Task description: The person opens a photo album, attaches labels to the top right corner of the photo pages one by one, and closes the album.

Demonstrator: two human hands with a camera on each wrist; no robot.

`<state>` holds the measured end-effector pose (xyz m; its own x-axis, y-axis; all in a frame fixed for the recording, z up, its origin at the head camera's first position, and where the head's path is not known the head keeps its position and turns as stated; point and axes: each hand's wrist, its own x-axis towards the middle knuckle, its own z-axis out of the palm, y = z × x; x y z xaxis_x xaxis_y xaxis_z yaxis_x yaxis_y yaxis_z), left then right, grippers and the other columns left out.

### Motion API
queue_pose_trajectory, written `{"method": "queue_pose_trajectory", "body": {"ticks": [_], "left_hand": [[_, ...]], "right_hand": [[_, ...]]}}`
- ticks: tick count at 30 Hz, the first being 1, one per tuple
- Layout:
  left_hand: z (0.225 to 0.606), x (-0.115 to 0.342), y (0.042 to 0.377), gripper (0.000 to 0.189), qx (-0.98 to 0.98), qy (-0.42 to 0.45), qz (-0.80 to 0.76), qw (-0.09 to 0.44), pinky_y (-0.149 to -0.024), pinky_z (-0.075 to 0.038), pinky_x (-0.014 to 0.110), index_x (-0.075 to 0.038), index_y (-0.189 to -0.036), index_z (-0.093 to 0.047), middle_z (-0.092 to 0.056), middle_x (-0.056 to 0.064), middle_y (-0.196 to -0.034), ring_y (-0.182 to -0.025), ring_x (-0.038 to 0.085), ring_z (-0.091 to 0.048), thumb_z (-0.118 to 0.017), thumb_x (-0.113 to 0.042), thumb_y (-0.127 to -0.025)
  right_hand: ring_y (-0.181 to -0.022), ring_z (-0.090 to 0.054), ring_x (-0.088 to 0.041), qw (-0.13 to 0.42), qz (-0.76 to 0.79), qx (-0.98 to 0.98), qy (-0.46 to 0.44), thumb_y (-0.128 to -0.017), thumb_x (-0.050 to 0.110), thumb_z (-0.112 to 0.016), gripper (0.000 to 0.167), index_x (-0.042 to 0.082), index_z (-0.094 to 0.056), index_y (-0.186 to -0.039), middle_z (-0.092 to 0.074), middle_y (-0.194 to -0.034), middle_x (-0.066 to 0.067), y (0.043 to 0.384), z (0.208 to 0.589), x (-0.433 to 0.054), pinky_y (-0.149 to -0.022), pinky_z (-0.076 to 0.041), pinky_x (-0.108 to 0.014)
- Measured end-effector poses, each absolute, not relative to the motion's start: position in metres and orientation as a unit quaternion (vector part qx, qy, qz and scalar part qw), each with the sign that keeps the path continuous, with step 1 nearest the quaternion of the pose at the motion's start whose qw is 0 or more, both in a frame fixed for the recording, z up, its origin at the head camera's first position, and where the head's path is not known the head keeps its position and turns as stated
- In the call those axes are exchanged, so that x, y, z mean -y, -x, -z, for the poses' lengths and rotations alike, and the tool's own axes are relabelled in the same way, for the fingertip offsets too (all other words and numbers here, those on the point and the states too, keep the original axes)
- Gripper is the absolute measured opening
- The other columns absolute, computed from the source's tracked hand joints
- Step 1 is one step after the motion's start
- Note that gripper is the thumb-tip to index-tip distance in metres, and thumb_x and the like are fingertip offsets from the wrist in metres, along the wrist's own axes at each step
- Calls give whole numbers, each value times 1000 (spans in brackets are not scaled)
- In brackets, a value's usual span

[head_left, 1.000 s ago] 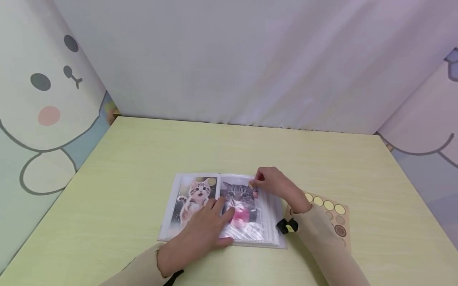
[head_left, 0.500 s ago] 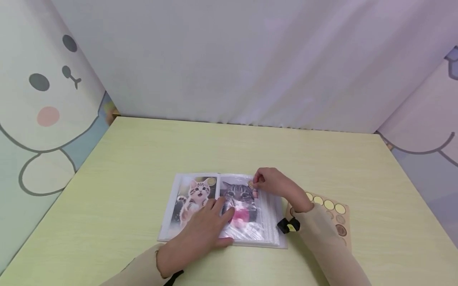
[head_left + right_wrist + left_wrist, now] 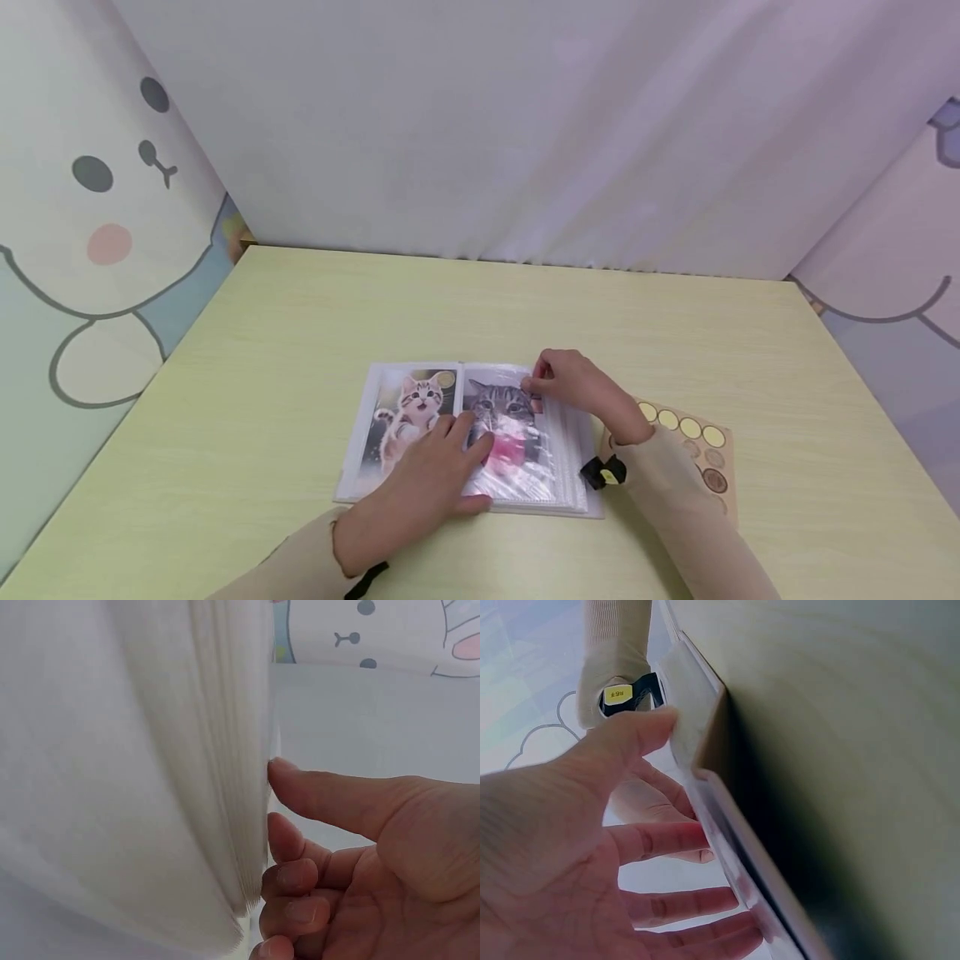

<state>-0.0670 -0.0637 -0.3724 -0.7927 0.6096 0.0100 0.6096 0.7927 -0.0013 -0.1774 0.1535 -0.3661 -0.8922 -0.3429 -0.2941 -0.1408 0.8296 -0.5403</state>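
A photo album [image 3: 573,487] lies spread on the table, its clear sleeves holding two cat pictures. The kitten picture [image 3: 416,408] on the left page bears a round gold sticker [image 3: 446,379]. My left hand [image 3: 420,483] rests over the lower middle of the album, fingers spread; in the left wrist view its fingertips [image 3: 724,896] touch the album. At the right page's upper right corner, my right hand [image 3: 581,383] presses with its thumb [image 3: 322,795] beside the grey cat picture [image 3: 502,408]. Its other fingers bend loosely below the thumb. The spot under the thumb is hidden.
A brown sheet of round stickers [image 3: 723,454] lies right of the album, partly under the right sleeve [image 3: 675,500]. The pale yellow table [image 3: 480,308] ends at a whitish curtain [image 3: 480,133] behind. Cartoon-printed cloths hang at both sides.
A round gold sticker at the right page's upper corner, visible half a second ago, is now covered by my right thumb. My left hand has stayed on the album.
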Motion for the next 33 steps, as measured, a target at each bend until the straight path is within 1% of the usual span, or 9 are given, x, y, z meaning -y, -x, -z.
{"method": "queue_pose_trajectory", "body": {"ticks": [6, 13, 16, 19, 24, 26, 28, 31, 33], "left_hand": [[373, 64, 66, 64, 947, 322, 13, -2, -80, -53, 39, -18, -122, -54, -51, 13, -120, -103, 28, -52, -65, -58, -74], [372, 63, 67, 64, 947, 321, 14, -4, -79, -53, 38, -17, -122, -54, -51, 13, -118, -102, 27, -52, -65, -58, -74], [371, 63, 67, 64, 947, 320, 9, -4, -79, -54, 38, -17, -123, -54, -51, 13, -119, -102, 28, -52, -65, -58, -74], [371, 63, 67, 64, 948, 319, 10, -5, -80, -54, 39, -16, -123, -54, -51, 13, -119, -103, 28, -52, -65, -58, -75], [370, 64, 66, 63, 946, 323, 19, 0, -80, -54, 39, -15, -121, -53, -51, 14, -119, -103, 28, -53, -65, -56, -75], [370, 65, 66, 64, 945, 325, 21, 2, -80, -53, 39, -14, -122, -53, -51, 14, -119, -103, 28, -53, -65, -56, -75], [369, 65, 66, 65, 945, 326, 22, 1, -81, -53, 39, -14, -123, -52, -50, 14, -120, -104, 28, -53, -64, -57, -76], [369, 66, 65, 66, 945, 325, 20, -7, -83, -53, 39, -14, -125, -51, -50, 15, -124, -107, 29, -52, -63, -57, -77], [368, 66, 65, 67, 946, 325, 19, -9, -84, -53, 39, -14, -126, -51, -49, 15, -125, -108, 29, -52, -62, -57, -77]], "right_hand": [[-66, -44, -16, 162, 262, -939, 151, -90, 25, -60, 18, 7, -57, -90, -52, -75, -4, 173, 351, -165, -57, -38, -26], [-74, -52, -17, 120, 238, -949, 170, -91, 19, -58, 18, 4, -60, -100, -59, -84, -5, 162, 335, -185, -64, -44, -29], [-82, -57, -20, 98, 224, -951, 188, -91, 16, -59, 21, 1, -61, -106, -62, -91, -7, 151, 334, -191, -70, -48, -33], [-91, -60, -26, 76, 208, -953, 209, -89, 13, -61, 26, 0, -60, -111, -63, -102, -11, 137, 338, -196, -76, -51, -38], [-102, -60, -32, 30, 187, -954, 232, -86, 13, -65, 33, 0, -58, -116, -60, -116, -15, 114, 348, -200, -82, -53, -42], [-106, -59, -34, 17, 177, -953, 245, -86, 14, -65, 38, 1, -56, -120, -57, -122, -17, 105, 353, -201, -84, -52, -43], [-111, -56, -37, 17, 158, -951, 264, -87, 18, -65, 45, 2, -53, -126, -52, -130, -20, 98, 357, -201, -86, -52, -43], [-116, -52, -39, 49, 137, -948, 282, -89, 29, -60, 55, 7, -45, -137, -39, -142, -21, 88, 366, -201, -87, -52, -43], [-117, -52, -39, 66, 129, -944, 295, -90, 36, -57, 59, 9, -41, -140, -33, -146, -21, 82, 371, -201, -85, -53, -42]]}}
